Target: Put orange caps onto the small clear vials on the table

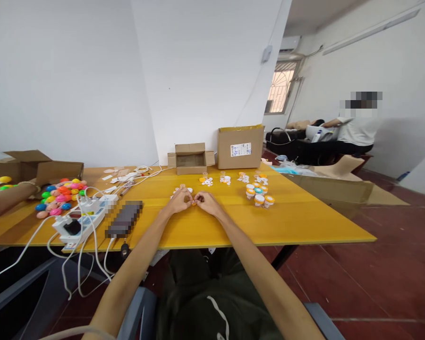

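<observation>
My left hand (pixel 180 201) and my right hand (pixel 207 203) meet above the middle of the table, fingertips pinched together. Between them is a small orange piece (pixel 194 204), mostly covered by the fingers; its exact kind is too small to make out. Just behind my left hand lie small white pieces (pixel 173 192), partly hidden by it. Farther back are more little piles of white pieces (pixel 208 181), with small clear cups beside some. To the right stands a cluster of small jars (pixel 259 200) with orange, white and teal lids.
An open cardboard box (pixel 191 166) and a taller closed carton (pixel 241 147) stand at the back. On the left are a power strip (pixel 99 215) with cables, a dark phone-like device (pixel 124 219) and colourful plastic eggs (pixel 62 194). Another person's arm (pixel 10 200) reaches in there.
</observation>
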The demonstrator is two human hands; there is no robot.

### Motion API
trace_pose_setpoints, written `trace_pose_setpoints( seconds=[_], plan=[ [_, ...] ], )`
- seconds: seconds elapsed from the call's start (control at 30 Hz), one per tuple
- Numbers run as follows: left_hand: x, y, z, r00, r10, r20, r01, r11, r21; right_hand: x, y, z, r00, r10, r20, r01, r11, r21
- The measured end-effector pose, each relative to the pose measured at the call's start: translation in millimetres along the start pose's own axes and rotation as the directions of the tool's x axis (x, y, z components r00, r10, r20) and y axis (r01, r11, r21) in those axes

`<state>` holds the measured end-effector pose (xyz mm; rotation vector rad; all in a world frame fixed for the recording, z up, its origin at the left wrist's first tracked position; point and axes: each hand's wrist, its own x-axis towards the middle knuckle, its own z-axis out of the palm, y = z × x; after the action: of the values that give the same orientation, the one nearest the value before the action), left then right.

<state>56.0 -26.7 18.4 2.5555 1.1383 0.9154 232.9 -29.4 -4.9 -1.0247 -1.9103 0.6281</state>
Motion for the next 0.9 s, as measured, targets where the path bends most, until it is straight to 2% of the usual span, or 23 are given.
trace_pose_setpoints(
  seconds=[0.6, 0.9],
  plan=[
    [0.8, 0.9, -0.1, 0.999, -0.035, -0.012, 0.034, 0.998, -0.049, -1.3, -7.2, -2.8, 1.0, -0.012, 0.014, 0.012, 0.998, -0.057],
    [1.2, 1.4, -2.0, 0.998, -0.057, 0.02, 0.058, 0.998, -0.036, -1.0, -4.5, -4.1, 1.0, -0.015, 0.009, 0.015, 0.997, -0.071]
  ],
)
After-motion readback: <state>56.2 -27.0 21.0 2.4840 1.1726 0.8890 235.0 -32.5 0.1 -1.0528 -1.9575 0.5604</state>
